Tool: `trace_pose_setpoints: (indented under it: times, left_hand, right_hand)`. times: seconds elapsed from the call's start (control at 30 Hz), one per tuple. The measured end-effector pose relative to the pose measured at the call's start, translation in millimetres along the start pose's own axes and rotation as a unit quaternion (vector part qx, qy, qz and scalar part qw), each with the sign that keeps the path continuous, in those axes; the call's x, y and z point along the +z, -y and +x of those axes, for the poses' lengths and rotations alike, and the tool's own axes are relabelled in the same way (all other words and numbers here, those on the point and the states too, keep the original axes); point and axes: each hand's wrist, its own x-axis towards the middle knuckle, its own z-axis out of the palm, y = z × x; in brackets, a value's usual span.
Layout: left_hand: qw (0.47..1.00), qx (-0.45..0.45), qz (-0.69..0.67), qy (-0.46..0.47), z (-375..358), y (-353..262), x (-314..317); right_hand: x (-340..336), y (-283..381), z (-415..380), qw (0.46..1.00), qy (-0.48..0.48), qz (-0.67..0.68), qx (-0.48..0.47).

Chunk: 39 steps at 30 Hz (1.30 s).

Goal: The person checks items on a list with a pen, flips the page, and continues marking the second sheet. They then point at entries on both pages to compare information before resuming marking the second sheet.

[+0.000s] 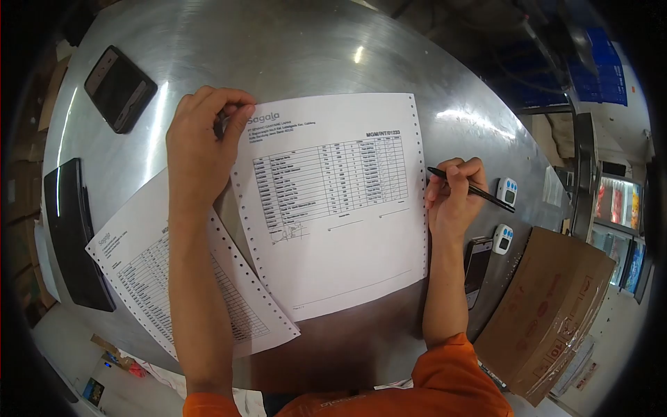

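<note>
A printed sheet (333,257) with punched edges and a table of rows lies flat on the metal table. At its top left corner my left hand (205,135) pinches the paper between thumb and fingers. My right hand (455,191) is closed round a black pen (497,200), beside the sheet's right edge. The pen's tip points left, towards the table's rows. A second printed sheet (139,271) lies at an angle on the left, partly under my left forearm and the first sheet.
On the metal table (278,42) a black phone (119,89) lies at the upper left, above a dark flat object (75,236). Another phone (476,267) and two small white devices (507,192) lie on the right. A cardboard box (545,309) stands at the lower right.
</note>
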Motion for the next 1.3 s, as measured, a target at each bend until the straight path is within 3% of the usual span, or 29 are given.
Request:
trace_pose_setpoints:
  times: [0.17, 0.2, 0.27, 0.37, 0.57, 0.63, 0.7, 0.77, 0.83, 1.0, 1.1, 1.3]
  left_hand:
    - [0.998, 0.046, -0.044, -0.019, 0, 22, 12]
    - [0.996, 0.064, -0.047, -0.036, -1, 24, 11]
    - [0.994, 0.071, -0.06, -0.049, -1, 24, 13]
    - [0.994, 0.046, -0.09, -0.036, -2, 15, 6]
    - [0.995, 0.039, -0.083, -0.027, -2, 17, -4]
    - [0.995, 0.062, -0.075, -0.031, 0, 24, -1]
    - [0.996, 0.065, -0.057, -0.036, 0, 32, 7]
    - [0.996, 0.056, -0.069, -0.024, 0, 30, 7]
    - [0.995, 0.04, -0.084, -0.027, 0, 18, 6]
    - [0.999, -0.046, -0.023, 0.017, 1, 0, -2]
    - [1.0, 0.002, -0.008, -0.004, -1, 3, -1]
    - [1.0, 0.002, 0.004, 0.001, -1, 4, -1]
  right_hand:
    - [-10, -4, -2, 0.999, -0.022, -0.038, 0.0]
    - [-9, -8, -3, 0.994, -0.078, -0.068, 0.019]
    - [-17, -11, 1, 0.997, -0.033, -0.07, 0.0]
    - [-12, -15, 2, 0.996, -0.065, -0.055, -0.028]
    - [-25, -22, 6, 0.998, -0.035, -0.043, 0.006]
    - [-8, -14, 0, 0.989, -0.114, -0.093, 0.019]
    - [-20, -22, 3, 0.997, -0.04, -0.057, -0.02]
    - [0, -2, -3, 0.995, -0.063, -0.072, 0.04]
    - [-5, -6, -2, 0.999, -0.014, -0.041, -0.004]
    - [3, 0, 1, 1.0, 0.012, -0.006, -0.004]
    - [3, -1, 0, 1.0, 0.0, 0.001, -0.004]
    - [6, -1, 0, 1.0, -0.026, 0.001, 0.001]
